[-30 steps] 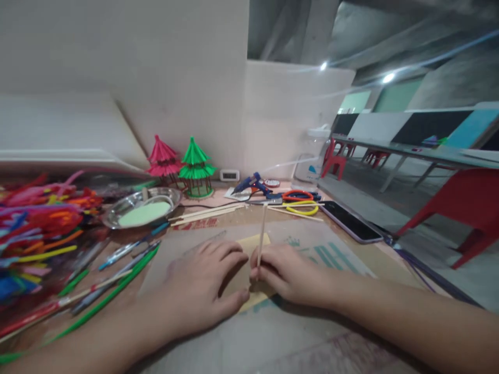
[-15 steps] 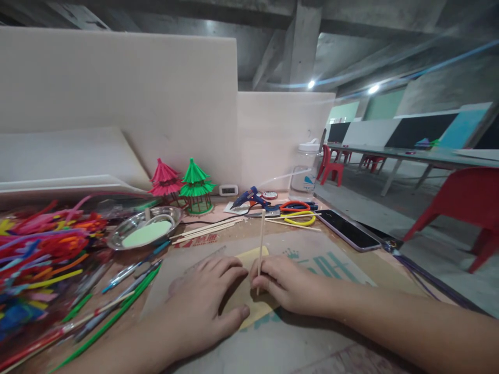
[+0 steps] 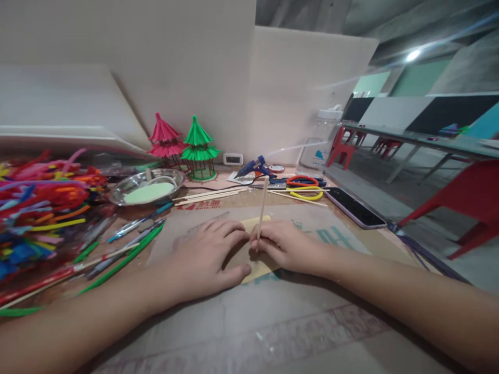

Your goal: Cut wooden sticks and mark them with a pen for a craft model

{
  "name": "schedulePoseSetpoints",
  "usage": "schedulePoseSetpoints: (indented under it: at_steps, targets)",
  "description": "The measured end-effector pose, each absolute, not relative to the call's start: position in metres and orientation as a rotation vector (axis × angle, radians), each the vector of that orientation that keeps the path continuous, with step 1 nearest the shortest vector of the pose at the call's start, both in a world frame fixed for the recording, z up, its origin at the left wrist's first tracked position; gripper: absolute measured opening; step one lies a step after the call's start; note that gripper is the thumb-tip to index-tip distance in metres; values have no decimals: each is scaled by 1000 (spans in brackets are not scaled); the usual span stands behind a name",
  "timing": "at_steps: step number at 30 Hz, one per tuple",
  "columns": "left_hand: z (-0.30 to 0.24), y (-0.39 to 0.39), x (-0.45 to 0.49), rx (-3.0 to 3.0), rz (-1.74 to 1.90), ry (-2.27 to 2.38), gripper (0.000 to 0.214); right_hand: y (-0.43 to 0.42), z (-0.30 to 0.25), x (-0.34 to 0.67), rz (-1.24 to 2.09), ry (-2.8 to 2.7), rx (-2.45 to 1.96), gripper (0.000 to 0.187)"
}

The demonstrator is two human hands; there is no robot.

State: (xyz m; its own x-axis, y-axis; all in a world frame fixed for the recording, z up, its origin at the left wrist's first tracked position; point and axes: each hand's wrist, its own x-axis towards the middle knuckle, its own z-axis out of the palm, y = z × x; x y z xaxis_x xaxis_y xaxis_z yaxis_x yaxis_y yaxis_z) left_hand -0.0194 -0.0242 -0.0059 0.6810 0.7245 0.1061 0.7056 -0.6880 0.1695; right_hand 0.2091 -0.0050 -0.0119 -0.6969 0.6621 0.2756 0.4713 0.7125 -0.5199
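Note:
My right hand (image 3: 286, 245) pinches a thin wooden stick (image 3: 262, 205) that stands nearly upright, its lower end on a yellow paper sheet (image 3: 255, 265). My left hand (image 3: 205, 257) lies flat on that sheet, fingers stretched toward the stick, thumb along the near edge. The sheet rests on a brown cardboard mat (image 3: 331, 236) with teal print.
Colourful pipe cleaners (image 3: 37, 200) pile at the left, with pens and green sticks (image 3: 125, 254) beside them. A metal dish (image 3: 146, 187), pink and green paper pagodas (image 3: 183, 143), loose sticks (image 3: 212, 196), a blue glue gun (image 3: 253, 167), scissors (image 3: 306, 182) and a phone (image 3: 356, 208) lie beyond.
The camera has tilted down and shifted a little. Both hands stay where they were, the stick still held upright on the paper.

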Motion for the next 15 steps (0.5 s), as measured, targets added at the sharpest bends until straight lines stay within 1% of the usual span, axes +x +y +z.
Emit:
schedulePoseSetpoints:
  at_steps: [3, 8, 12, 15]
  targets:
    - [-7, -24, -19, 2787, 268, 1192, 49, -6, -12, 210, 527, -2472, -911, 18]
    - [-10, -23, -20, 2819, 265, 1165, 49, -8, -11, 211, 539, -2488, -842, 20]
    - [-9, -22, -19, 2813, 277, 1175, 49, -6, -12, 211, 520, -2467, -887, 19]
    - [-8, -23, -18, 2807, 276, 1158, 48, -6, -13, 211, 533, -2440, -802, 21]
